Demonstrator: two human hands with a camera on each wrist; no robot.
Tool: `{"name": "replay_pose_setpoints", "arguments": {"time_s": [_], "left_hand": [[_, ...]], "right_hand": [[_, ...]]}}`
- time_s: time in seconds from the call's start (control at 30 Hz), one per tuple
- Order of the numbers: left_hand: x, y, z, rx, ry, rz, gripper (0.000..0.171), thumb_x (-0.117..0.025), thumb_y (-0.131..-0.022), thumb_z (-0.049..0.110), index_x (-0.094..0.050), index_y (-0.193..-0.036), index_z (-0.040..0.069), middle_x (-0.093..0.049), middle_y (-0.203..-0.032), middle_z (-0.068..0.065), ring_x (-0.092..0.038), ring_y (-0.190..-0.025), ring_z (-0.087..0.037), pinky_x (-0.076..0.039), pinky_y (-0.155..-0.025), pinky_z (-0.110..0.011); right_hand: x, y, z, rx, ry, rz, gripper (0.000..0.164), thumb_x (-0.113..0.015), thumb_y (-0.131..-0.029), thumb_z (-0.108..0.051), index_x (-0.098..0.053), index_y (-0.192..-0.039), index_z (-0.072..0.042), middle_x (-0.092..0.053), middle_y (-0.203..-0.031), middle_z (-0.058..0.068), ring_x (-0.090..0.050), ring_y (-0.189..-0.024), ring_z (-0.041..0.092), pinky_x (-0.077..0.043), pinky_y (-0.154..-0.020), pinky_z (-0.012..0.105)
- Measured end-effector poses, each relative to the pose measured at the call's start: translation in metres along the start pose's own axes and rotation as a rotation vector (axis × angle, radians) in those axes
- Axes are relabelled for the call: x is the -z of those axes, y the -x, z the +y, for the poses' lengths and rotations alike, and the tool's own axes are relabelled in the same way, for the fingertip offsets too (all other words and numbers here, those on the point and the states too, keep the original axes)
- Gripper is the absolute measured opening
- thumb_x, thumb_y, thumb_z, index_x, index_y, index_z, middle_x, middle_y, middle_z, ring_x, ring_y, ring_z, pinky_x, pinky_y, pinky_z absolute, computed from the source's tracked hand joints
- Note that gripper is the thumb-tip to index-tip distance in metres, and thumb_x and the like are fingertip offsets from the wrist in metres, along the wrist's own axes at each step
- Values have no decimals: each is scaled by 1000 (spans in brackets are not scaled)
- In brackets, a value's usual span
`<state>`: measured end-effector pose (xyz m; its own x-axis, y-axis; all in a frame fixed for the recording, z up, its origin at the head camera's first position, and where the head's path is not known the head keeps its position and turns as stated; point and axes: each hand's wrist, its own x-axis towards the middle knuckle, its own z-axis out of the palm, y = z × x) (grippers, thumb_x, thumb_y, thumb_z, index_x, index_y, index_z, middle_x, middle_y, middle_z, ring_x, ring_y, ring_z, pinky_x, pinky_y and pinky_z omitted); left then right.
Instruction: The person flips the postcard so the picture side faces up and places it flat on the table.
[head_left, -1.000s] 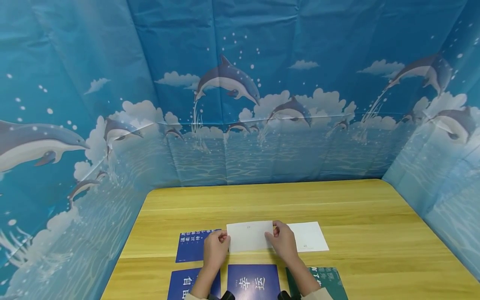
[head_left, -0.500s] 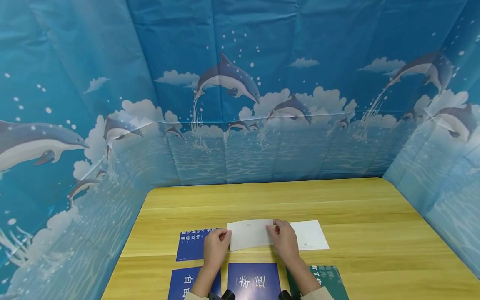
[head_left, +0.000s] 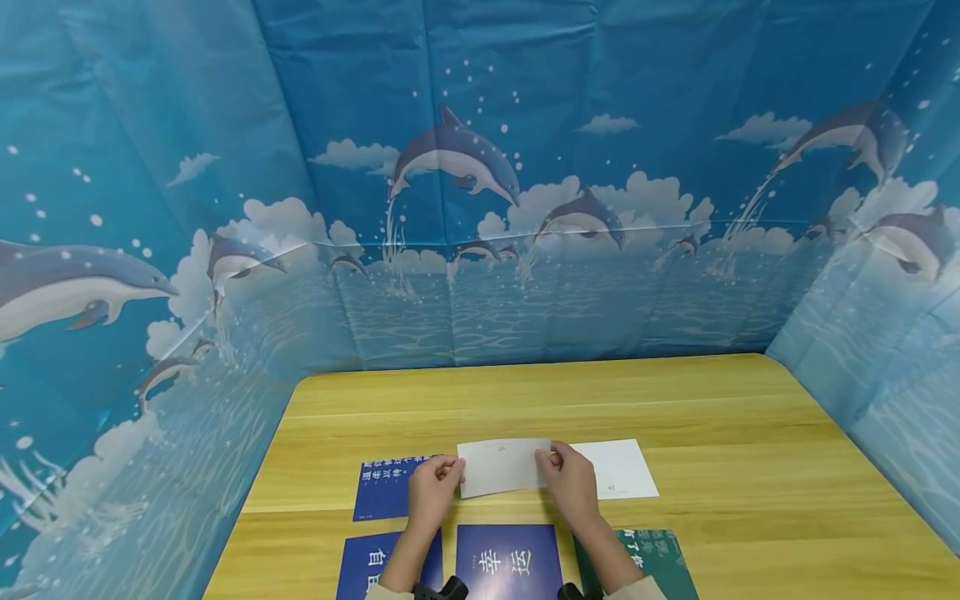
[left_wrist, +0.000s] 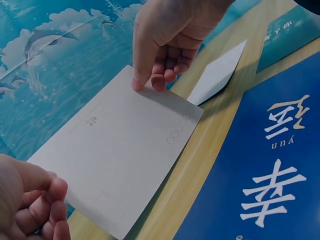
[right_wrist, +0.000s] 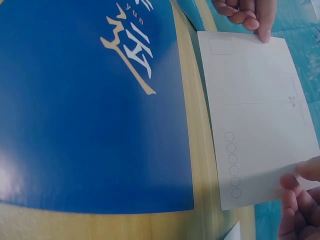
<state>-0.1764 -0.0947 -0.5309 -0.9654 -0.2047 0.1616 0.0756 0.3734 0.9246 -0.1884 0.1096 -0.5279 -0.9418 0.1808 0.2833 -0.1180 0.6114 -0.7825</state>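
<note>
A white postcard (head_left: 501, 468), printed with a row of small circles and a stamp box, is held a little above the table between both hands. My left hand (head_left: 432, 492) pinches its left edge between thumb and fingers. At the opposite edge, my right hand (head_left: 572, 487) pinches it the same way. Below it on the table lies a blue card (head_left: 509, 558) with large white characters. Partly behind the right hand, another white postcard (head_left: 618, 469) lies flat.
Blue cards with white lettering lie to the left, an upper one (head_left: 378, 498) and a lower one (head_left: 360, 571). A green card (head_left: 660, 562) is partly under the right forearm. Beyond the wooden table (head_left: 765, 467) hangs a dolphin-printed curtain (head_left: 480, 208).
Both hands keep their pinch on the white postcard. It has shifted very slightly to the right and tilted a little. The cards on the table have stayed put.
</note>
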Motion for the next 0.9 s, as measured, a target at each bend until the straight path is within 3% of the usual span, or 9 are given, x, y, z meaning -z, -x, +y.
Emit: {"name": "replay_pose_setpoints", "arguments": {"time_s": [0.17, 0.37, 0.57, 0.77, 0.9], "left_hand": [[0, 0, -1, 50, 79, -24, 13, -64, -85, 15, -69, -85, 3, -62, -65, -3, -50, -56, -15, -34, -48, -20], [1, -1, -1, 55, 139, -39, 17, -63, -86, 13, -67, -91, -3, -64, -71, -10, -56, -64, -19, -38, -52, -21], [10, 5, 22, 104, 212, -67, 20, -57, -87, 4, -63, -98, -12, -64, -76, -20, -61, -77, -31, -44, -61, -24], [4, 0, -4, 110, 232, -69, 21, -56, -89, 8, -64, -98, -9, -64, -73, -10, -60, -74, -20, -49, -70, -35], [3, -1, -9, 109, 243, -71, 21, -56, -89, 8, -64, -97, -9, -63, -72, -9, -60, -73, -24, -49, -68, -36]], "right_hand": [[1, 1, -2, -9, -26, 10, 25, -66, -82, -9, -65, -97, 11, -57, -65, 3, -46, -54, 11, -41, -51, 25], [1, 1, -2, -1, -39, 19, 24, -66, -82, -8, -65, -95, 12, -60, -69, 5, -49, -58, 13, -42, -52, 25], [1, 1, -1, 3, -72, 18, 22, -67, -82, -8, -66, -93, 10, -61, -71, 5, -54, -63, 15, -44, -54, 25], [1, 4, -3, -37, -119, -9, 21, -65, -84, -8, -66, -95, 9, -62, -73, 6, -53, -64, 15, -44, -54, 24], [2, 4, -4, -57, -141, -20, 20, -64, -85, -9, -67, -96, 8, -62, -75, 6, -53, -66, 14, -44, -55, 24]]}}
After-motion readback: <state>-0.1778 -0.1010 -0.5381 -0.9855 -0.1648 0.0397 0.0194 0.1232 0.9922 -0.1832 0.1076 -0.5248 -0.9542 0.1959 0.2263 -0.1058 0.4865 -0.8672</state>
